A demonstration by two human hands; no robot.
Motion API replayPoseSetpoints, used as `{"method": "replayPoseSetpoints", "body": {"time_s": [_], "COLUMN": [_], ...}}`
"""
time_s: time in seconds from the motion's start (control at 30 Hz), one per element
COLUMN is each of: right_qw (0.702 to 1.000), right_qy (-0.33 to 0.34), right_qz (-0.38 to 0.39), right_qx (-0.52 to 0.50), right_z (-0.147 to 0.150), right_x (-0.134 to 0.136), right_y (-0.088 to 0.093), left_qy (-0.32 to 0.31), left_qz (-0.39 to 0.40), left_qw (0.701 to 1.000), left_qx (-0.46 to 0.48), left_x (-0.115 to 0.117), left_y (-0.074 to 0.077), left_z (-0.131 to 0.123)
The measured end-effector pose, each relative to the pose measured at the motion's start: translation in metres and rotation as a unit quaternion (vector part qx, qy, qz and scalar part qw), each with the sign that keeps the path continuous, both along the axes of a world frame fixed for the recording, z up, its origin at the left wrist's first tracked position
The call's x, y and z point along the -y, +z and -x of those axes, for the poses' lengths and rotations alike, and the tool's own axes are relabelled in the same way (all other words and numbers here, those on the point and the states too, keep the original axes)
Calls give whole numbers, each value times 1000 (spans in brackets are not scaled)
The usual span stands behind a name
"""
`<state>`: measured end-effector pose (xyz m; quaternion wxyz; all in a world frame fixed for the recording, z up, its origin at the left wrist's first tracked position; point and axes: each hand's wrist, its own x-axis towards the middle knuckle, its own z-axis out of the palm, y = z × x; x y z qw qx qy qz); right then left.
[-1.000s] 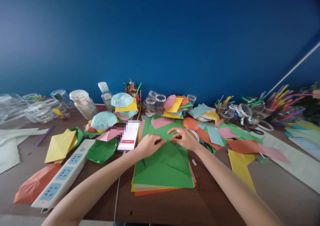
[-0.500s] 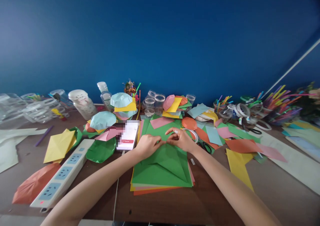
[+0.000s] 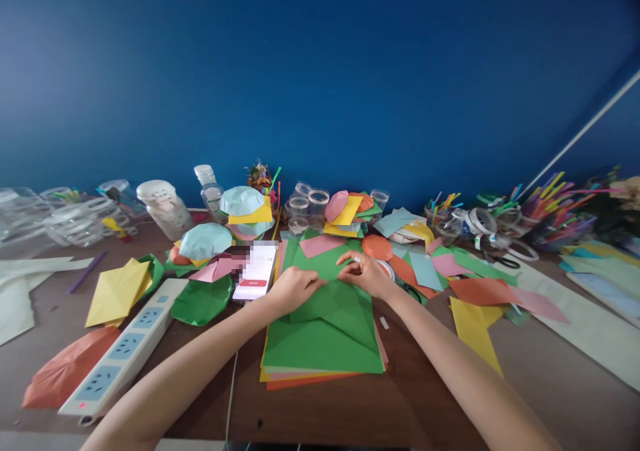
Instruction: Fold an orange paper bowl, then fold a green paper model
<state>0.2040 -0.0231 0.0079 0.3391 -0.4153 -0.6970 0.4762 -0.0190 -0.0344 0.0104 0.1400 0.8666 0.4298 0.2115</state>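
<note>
A folded sheet of green paper lies on a stack of coloured paper in front of me. My left hand rests on the green paper's left side, fingers curled together and their tips on its upper part. Opposite it, my right hand bends its fingers and thumb together at the upper right of the same sheet. A small white piece, perhaps tape, shows on a right finger. Under and behind my right hand are a roll of tape and black-handled scissors, partly hidden.
Left of the stack are a phone, a white power strip and a green paper shape. Clear plastic cups stand by the blue wall. Loose coloured papers and bundled straws spread to the right.
My hands have drawn slightly apart; the right moved a little right and the left slightly left. The folded green paper between them lies flatter.
</note>
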Motion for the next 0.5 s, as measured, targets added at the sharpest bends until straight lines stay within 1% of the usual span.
{"method": "replayPoseSetpoints", "body": {"time_s": [0.2, 0.37, 0.5], "right_qw": [999, 999, 998], "right_qy": [-14, -10, -20], "right_qz": [-22, -21, -26], "right_qx": [19, 33, 45], "right_z": [-10, -16, -22], "right_x": [-6, -9, -11], "right_y": [0, 2, 2], "left_qy": [10, -4, 28], "left_qz": [-14, -9, -5], "left_qw": [1000, 1000, 999], "left_qx": [4, 15, 31], "left_x": [-4, -7, -9], "left_y": [0, -2, -2], "left_z": [4, 7, 9]}}
